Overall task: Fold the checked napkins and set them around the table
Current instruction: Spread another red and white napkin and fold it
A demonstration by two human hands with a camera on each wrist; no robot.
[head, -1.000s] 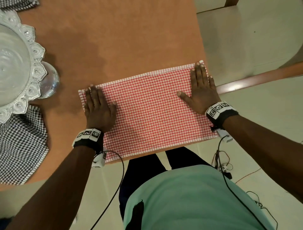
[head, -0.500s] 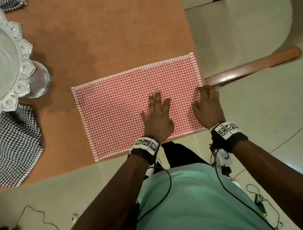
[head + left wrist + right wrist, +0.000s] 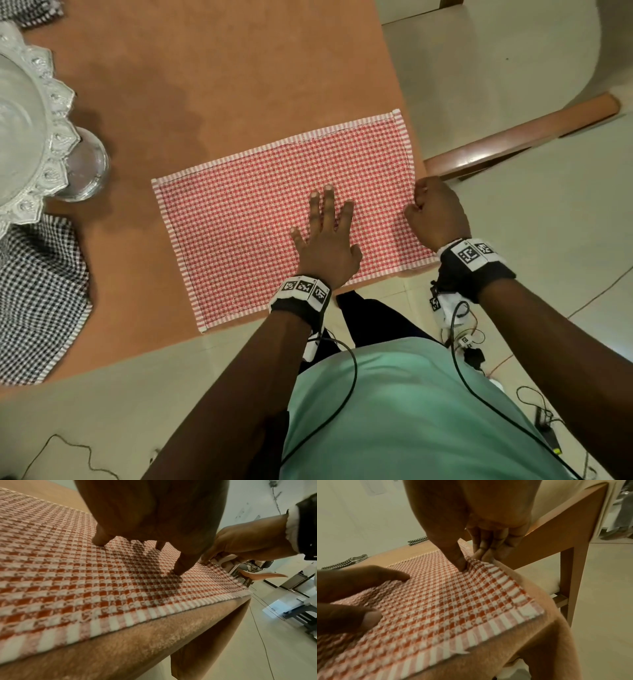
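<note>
Red-and-white checked cloth napkin (image 3: 284,219) lies flat at the table's six-o'clock edge, left hand (image 3: 327,243) pressing flat-fingered, right hand (image 3: 436,214) pinching its three-o'clock hem, so I judge folding barely begun.

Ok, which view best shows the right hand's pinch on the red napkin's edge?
Right wrist: thumb and fingers of the right hand visibly pinch the red napkin edge. Head view shows only a curled fist; left wrist shows it distant, partly hidden.

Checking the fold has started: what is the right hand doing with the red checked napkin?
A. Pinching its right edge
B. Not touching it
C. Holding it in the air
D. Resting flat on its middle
A: the right hand pinches up the red checked napkin's right edge.
</note>
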